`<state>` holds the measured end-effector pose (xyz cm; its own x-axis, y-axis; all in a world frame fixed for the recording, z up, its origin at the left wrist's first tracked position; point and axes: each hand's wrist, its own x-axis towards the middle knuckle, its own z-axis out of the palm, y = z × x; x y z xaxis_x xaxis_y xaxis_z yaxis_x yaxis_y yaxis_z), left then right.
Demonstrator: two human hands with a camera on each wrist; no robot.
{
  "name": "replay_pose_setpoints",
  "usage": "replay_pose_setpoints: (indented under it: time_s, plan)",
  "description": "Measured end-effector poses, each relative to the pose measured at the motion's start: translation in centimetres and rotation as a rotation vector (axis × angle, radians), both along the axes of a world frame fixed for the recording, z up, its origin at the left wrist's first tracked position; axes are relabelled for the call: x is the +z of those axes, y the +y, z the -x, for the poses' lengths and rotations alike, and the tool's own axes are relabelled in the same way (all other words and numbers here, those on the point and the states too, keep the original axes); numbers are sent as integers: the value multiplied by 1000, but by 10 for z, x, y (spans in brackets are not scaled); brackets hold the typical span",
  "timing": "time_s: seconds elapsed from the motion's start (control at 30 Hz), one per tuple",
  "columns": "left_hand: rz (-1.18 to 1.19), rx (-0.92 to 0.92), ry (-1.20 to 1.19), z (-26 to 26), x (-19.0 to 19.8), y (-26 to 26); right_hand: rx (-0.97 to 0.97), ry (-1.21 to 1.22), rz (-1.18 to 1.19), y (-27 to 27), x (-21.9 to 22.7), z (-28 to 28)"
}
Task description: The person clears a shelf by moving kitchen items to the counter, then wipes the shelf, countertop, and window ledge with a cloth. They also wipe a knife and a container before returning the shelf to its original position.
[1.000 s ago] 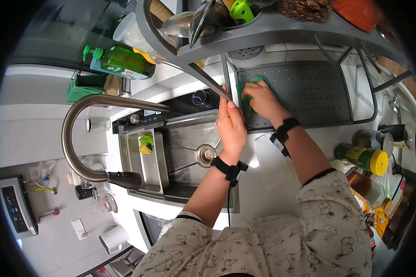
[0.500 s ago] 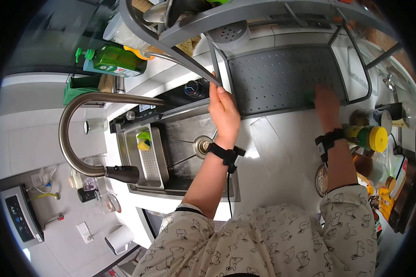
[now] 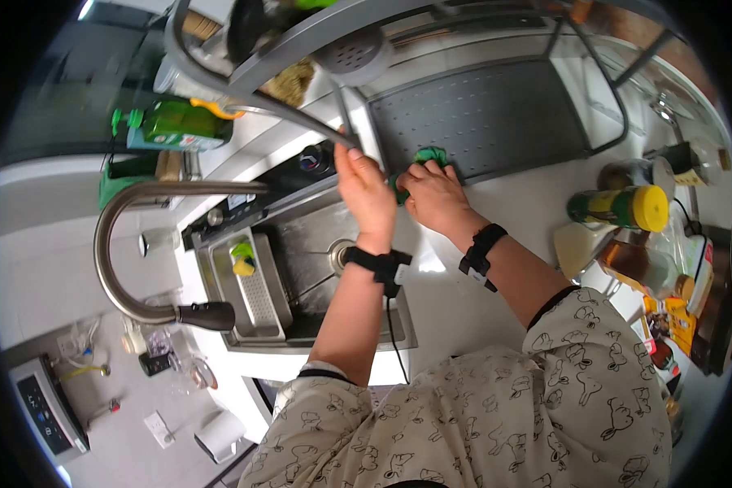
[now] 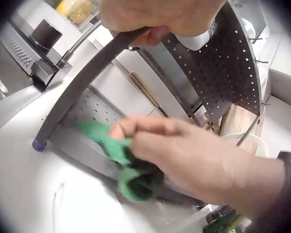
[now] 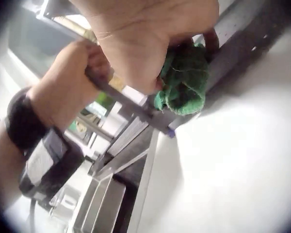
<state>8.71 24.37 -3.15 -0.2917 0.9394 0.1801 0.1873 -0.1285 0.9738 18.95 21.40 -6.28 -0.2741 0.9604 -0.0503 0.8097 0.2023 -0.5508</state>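
My left hand [image 3: 368, 195] grips the grey metal frame [image 3: 313, 124] of the rack; its curled fingers around the bar also show in the right wrist view. My right hand [image 3: 437, 199] holds a bunched green cloth [image 3: 431, 154] at the front left corner of the dark perforated tray [image 3: 480, 122]. In the left wrist view the cloth [image 4: 136, 182] hangs partly below the fingers, and the right hand [image 4: 194, 155] pinches it. The right wrist view has the cloth [image 5: 185, 87] against the tray's edge.
A steel sink [image 3: 301, 244] with a curved faucet [image 3: 104, 244] lies left of the hands. Jars and a yellow-lidded container [image 3: 649, 208] stand at the right. Green soap [image 3: 167, 124] stands behind the sink, and utensils hang overhead on the rack.
The right hand with the cloth went from the tray's left side to its right end, then back to the front left corner. The left hand has kept its hold on the frame.
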Motion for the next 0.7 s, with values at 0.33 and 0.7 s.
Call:
replay_pose_setpoints:
  time_s: [0.33,0.7]
  plan:
    - [-15,-79,-144,0,-1,-2,-779,-479,-323,31,-52,-177]
    - [13,-24,-34,-1,3,-4,-618,-265,-236,129,-50,-130]
